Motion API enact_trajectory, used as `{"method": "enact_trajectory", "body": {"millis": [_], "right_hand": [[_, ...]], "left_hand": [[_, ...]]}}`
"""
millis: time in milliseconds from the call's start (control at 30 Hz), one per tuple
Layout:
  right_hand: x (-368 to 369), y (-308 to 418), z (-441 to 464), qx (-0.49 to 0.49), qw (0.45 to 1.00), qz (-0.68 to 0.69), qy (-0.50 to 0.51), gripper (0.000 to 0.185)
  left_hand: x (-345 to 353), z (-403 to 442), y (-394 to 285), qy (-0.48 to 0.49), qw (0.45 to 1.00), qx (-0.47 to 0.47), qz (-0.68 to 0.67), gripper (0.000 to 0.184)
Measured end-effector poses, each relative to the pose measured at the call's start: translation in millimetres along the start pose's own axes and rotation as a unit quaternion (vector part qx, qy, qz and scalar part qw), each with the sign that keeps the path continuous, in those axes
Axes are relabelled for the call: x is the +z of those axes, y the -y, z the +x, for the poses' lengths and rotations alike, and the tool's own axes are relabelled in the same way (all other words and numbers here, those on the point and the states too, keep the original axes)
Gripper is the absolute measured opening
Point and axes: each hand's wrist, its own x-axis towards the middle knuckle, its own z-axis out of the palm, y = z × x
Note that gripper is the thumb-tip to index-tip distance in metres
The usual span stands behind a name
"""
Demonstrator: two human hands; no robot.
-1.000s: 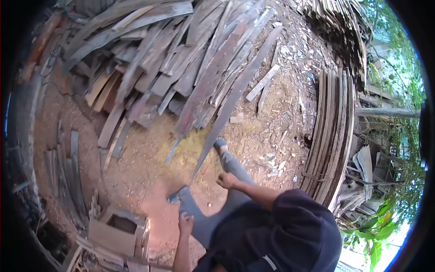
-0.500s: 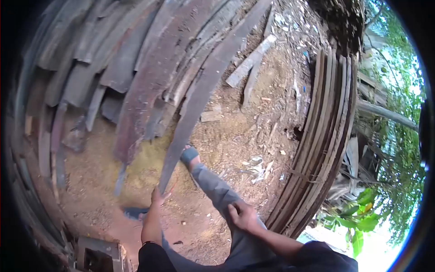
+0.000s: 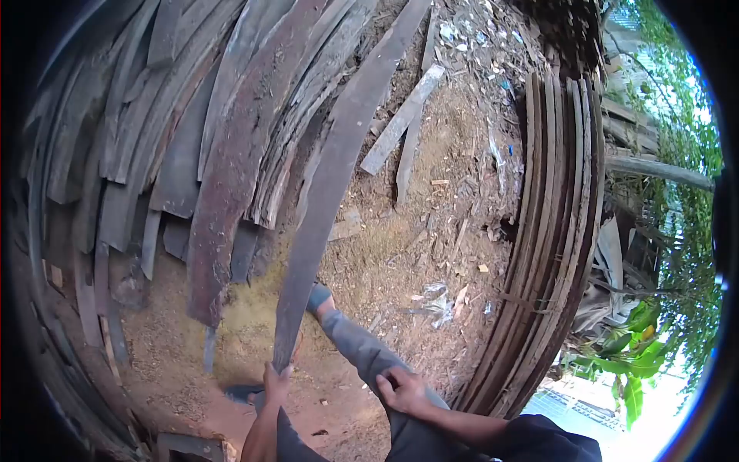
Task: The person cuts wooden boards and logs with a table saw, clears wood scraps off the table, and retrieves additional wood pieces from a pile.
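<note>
Grey, rough-edged wooden plank [image 3: 331, 177] in the left hand [image 3: 275, 383].

Left hand [image 3: 275, 383] — moved in, now gripping plank [image 3: 332, 165]

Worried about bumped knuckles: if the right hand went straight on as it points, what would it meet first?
The right hand, resting on the trouser leg, would probably meet the long plank near the left hand; depth is unclear.

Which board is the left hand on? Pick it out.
The long grey board, its narrow end at the left hand; the wide reddish board beside it stops short.
</note>
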Motion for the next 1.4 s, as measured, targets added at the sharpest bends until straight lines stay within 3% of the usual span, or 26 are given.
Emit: {"method": "enact_trajectory", "body": {"millis": [67,100,167,200,267,300,367,467,533,600,667,767,967,1000,1067,1133,1200,1267,1300,1367,1400], "right_hand": [[3,-4,-1,-0.035,0.999,0.012,0.019,0.017],[2,-4,0,-0.042,0.999,0.015,0.020,0.017],[8,-2,-2,-0.063,0.998,-0.025,0.011,0.017],[8,2,-3,-0.035,0.998,-0.039,0.044,0.018],[12,2,-2,-0.045,0.998,-0.025,0.045,0.018],[11,2,-1,-0.050,0.998,-0.014,0.033,0.018],[6,6,0,-0.058,0.998,-0.018,0.034,0.018],[3,2,1,0.005,0.999,0.001,0.052,0.018],[0,10,2,-0.002,0.999,0.003,0.042,0.018],[-1,10,2,0.000,1.000,-0.009,0.028,0.017],[-1,11,3,0.001,1.000,-0.003,0.027,0.018],[2,11,4,-0.007,1.000,0.011,0.021,0.018],[6,7,-12,-0.032,0.999,0.021,0.017,0.020],[6,6,-15,-0.036,0.999,0.003,0.013,0.020],[15,-4,-23,-0.025,1.000,-0.008,0.013,0.021],[19,-7,-27,-0.016,1.000,-0.004,0.026,0.021],[16,-6,-31,-0.005,0.999,-0.020,0.035,0.025],[10,1,-33,0.009,0.999,-0.019,0.039,0.027],[8,1,-35,0.017,0.998,-0.022,0.047,0.030],[19,-18,-31,-0.005,0.998,-0.037,0.047,0.036],[33,-33,-23,0.133,0.967,0.178,0.129,0.039]], "left_hand": [[0,11,-79,-0.016,0.996,0.071,-0.056,0.040],[6,26,-124,0.004,0.994,0.033,-0.103,0.039],[35,77,-174,-0.060,0.951,0.196,-0.232,0.040],[50,119,-184,-0.044,0.972,0.200,-0.114,0.045],[38,146,-269,0.007,0.992,0.116,-0.047,0.056],[49,165,-286,-0.077,0.974,0.212,0.022,0.068],[36,151,-334,-0.200,0.923,0.296,0.141,0.080],[-27,110,-356,-0.247,0.886,0.349,0.180,0.090],[-68,119,-315,-0.292,0.903,0.261,0.178,0.102],[-98,139,-243,-0.328,0.898,0.100,0.276,0.116],[-128,149,-188,-0.273,0.896,0.019,0.350,0.125],[-132,161,-178,-0.199,0.940,-0.006,0.278,0.125],[-156,130,-210,-0.166,0.933,-0.042,0.317,0.115],[-168,122,-208,-0.066,0.973,-0.026,0.220,0.108],[-183,114,-194,0.029,0.991,-0.012,0.130,0.102],[-169,112,-180,0.147,0.974,0.163,0.052,0.093],[-167,66,-203,0.288,0.956,0.025,-0.040,0.078],[-134,48,-171,0.341,0.893,-0.028,-0.293,0.065],[-127,20,-176,0.343,0.894,-0.029,-0.288,0.065],[-118,-44,-207,0.358,0.767,-0.064,-0.529,0.061],[-117,-67,-223,0.357,0.768,-0.064,-0.528,0.061]]}}
